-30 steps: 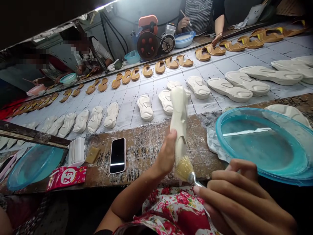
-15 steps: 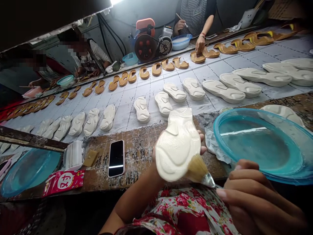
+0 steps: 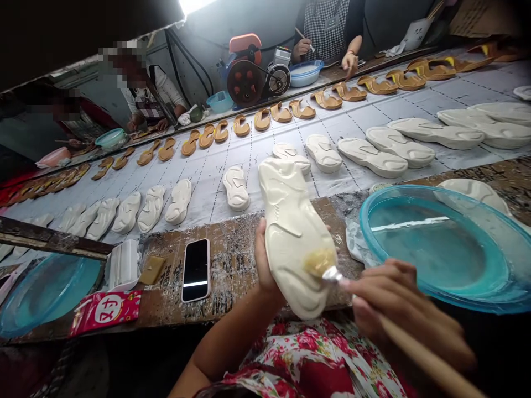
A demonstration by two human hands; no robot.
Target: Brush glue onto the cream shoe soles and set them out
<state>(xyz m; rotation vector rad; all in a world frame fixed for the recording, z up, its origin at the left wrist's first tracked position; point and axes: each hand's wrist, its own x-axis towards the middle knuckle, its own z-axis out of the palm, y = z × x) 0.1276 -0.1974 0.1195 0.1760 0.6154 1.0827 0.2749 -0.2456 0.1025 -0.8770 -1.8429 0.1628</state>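
My left hand [image 3: 265, 260] grips a white moulded shoe sole [image 3: 292, 237] from underneath, with its long axis tilted and its wet-looking, glossy face turned towards me. My right hand [image 3: 398, 304] is shut around a flat brush with a wooden handle [image 3: 431, 359]. The brush's metal ferrule [image 3: 332, 273] points left, and its pale bristles [image 3: 319, 261] press on the lower right of the sole. My left fingers are mostly hidden behind the sole.
A teal plastic basin [image 3: 365, 221] sits on the wooden bench [image 3: 236, 265] to the right, with a phone [image 3: 196, 270] to the left. Rows of white soles [image 3: 236, 188] and tan soles [image 3: 261, 119] lie on a cloth-covered table [image 3: 207, 166]. Co-workers sit beyond.
My left hand has turned the sole so its toe end tilts up and left. The brush has moved up from below the sole and now rests on its face.
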